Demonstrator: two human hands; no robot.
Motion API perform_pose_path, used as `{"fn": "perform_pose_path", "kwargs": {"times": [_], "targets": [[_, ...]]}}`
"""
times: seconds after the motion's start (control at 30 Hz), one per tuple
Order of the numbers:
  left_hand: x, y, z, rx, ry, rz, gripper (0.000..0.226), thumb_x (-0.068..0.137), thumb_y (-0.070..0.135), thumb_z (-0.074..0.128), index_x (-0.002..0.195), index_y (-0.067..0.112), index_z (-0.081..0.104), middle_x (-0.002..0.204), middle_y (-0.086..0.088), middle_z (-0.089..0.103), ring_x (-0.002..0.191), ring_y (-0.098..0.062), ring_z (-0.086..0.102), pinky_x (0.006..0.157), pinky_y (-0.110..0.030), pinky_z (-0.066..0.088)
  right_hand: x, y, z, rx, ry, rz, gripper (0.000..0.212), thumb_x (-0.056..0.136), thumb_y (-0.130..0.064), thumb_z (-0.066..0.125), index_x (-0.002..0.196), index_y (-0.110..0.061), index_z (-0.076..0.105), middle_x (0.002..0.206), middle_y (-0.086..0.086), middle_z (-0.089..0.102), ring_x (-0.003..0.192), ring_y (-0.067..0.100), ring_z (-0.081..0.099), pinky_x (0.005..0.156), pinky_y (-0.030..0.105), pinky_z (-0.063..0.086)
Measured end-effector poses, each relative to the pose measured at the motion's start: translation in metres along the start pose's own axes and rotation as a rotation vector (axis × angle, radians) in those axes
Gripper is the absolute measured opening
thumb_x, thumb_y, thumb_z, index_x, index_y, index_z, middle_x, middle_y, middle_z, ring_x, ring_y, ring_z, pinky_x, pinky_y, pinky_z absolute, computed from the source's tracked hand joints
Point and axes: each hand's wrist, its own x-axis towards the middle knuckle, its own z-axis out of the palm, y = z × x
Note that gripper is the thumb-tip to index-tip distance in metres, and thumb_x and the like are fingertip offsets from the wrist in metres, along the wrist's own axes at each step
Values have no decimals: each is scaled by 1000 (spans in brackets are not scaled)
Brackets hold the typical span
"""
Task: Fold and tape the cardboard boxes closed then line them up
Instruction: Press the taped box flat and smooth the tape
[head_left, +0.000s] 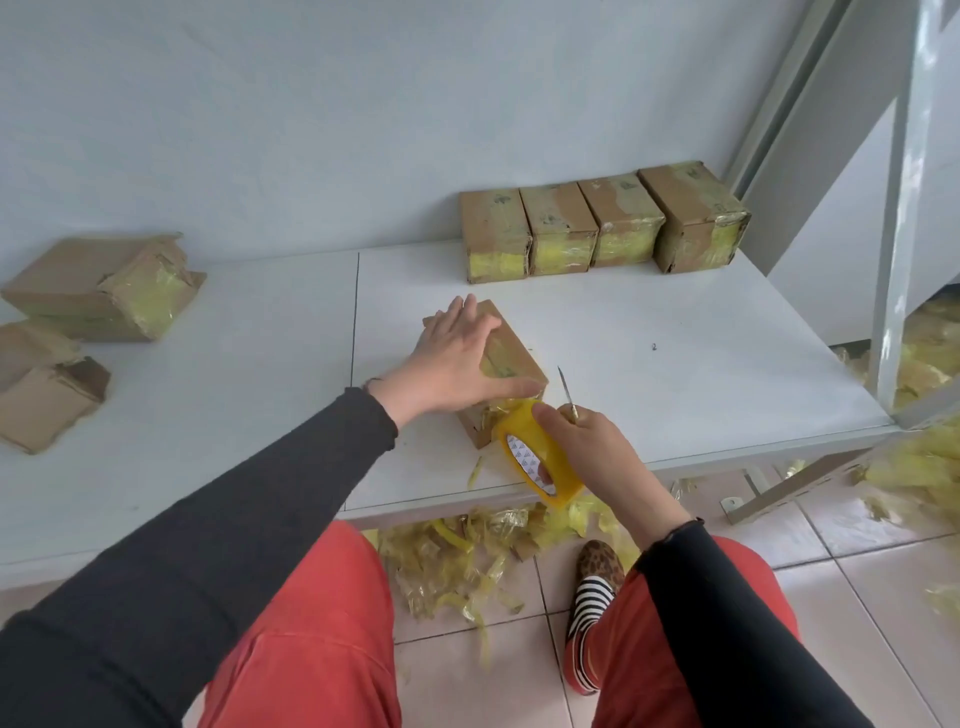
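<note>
A small cardboard box (511, 356) lies on the white table (675, 364) in front of me. My left hand (452, 358) presses flat on its top, fingers straight, thumb along the near edge. My right hand (587, 452) grips a yellow tape roll (540, 462) at the box's near end, with tape running onto the box. The same hand also holds a thin blade (567, 392) that points up. Several taped boxes (602, 223) stand in a row at the back of the table against the wall.
Loosely folded boxes (98, 291) lie at the far left of the table, with more (47, 384) nearer the left edge. Scraps of yellow tape (467, 551) litter the tiled floor under the table edge. A grey metal frame (893, 260) rises at the right.
</note>
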Motion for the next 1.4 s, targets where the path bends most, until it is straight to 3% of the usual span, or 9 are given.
{"fn": "perform_pose_path", "kwargs": {"times": [0.2,0.37,0.57,0.67,0.7,0.97,1.1,1.23,1.4], "targets": [[-5,-18,-15,129,-135,68,131,63,89,65,165,35,2,172,-7,-18,158,-30,-17,129,-49,-6,-4,-4,-12,94,-78,-9,63,101,-64,46,116,-7,68,113,20,72,108,37,69,101,52,51],[6,-45,-40,-403,-158,38,109,64,74,81,158,38,37,163,5,38,151,-19,34,125,-37,26,-23,-30,-36,387,-163,-187,40,105,-51,47,119,-22,71,108,-5,76,104,15,71,96,34,49],[18,-69,-44,-887,-147,-32,31,106,43,48,110,30,75,114,12,76,102,-2,68,104,-29,42,-20,-80,-47,409,-203,-443,27,107,-39,47,130,-37,62,112,-14,68,98,6,55,75,27,36],[32,-71,-44,-1024,29,-172,33,103,42,48,100,23,75,100,1,76,94,-15,68,96,-33,44,0,-99,-37,375,-206,-454,25,110,-33,45,133,-35,55,108,-22,71,82,-11,62,87,16,37],[37,-70,-45,-1057,83,-200,34,104,43,48,103,21,75,104,-2,77,97,-17,69,96,-33,47,6,-104,-33,370,-209,-447,23,110,-36,44,130,-37,55,105,-25,72,87,-12,64,111,34,40],[55,-85,-36,-1045,67,-311,65,87,68,54,122,17,73,122,-6,76,113,-23,69,109,-40,50,39,-123,-16,390,-193,-467,33,111,-28,45,128,-4,60,108,0,72,95,7,70,84,24,55],[62,-84,-38,-1036,78,-333,67,66,75,62,103,20,71,102,-7,70,94,-24,63,103,-43,54,15,-125,-18,446,-115,-452,22,110,-30,46,104,-20,65,89,-11,68,73,-7,65,65,9,47],[58,-87,-38,-1020,40,-313,44,94,64,59,99,23,73,94,-1,72,92,-23,62,103,-41,52,-3,-75,1,272,-50,-316,32,108,-42,47,82,-22,51,75,-5,51,73,17,48,73,36,38],[62,-80,-45,-951,68,-280,37,99,54,60,107,20,74,102,-3,68,93,-20,59,91,-35,52,1,-25,24,127,22,-191,39,108,-47,42,82,-17,43,73,-2,47,71,21,45,70,37,36]]}}
